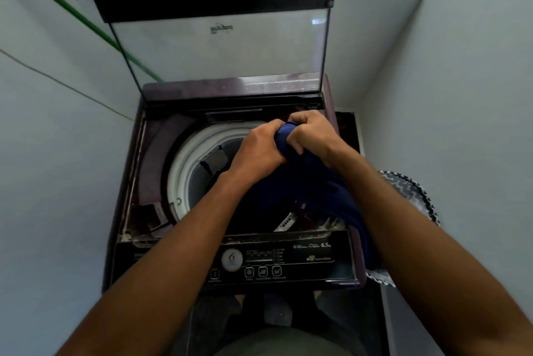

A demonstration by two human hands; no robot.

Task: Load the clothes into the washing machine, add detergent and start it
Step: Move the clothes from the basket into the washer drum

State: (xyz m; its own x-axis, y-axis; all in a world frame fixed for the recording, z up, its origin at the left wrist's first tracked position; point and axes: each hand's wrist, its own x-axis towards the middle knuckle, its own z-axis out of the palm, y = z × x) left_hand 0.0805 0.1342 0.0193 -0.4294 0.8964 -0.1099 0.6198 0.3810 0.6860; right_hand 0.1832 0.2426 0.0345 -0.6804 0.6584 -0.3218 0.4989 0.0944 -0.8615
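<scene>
A top-loading washing machine (138,200) stands in front of me with its glass lid (219,47) raised upright. Its white drum rim (184,165) is open below. My left hand (259,151) and my right hand (311,136) both grip a dark blue garment (291,182) bunched above the right side of the drum. The cloth hangs down between my forearms and over the machine's front right edge. The control panel (259,265) with its round dial faces me at the front.
Pale walls close in on both sides. A green hose (72,9) runs diagonally along the left wall. A patterned black-and-white cloth or basket (412,191) sits to the right of the machine, partly behind my right arm.
</scene>
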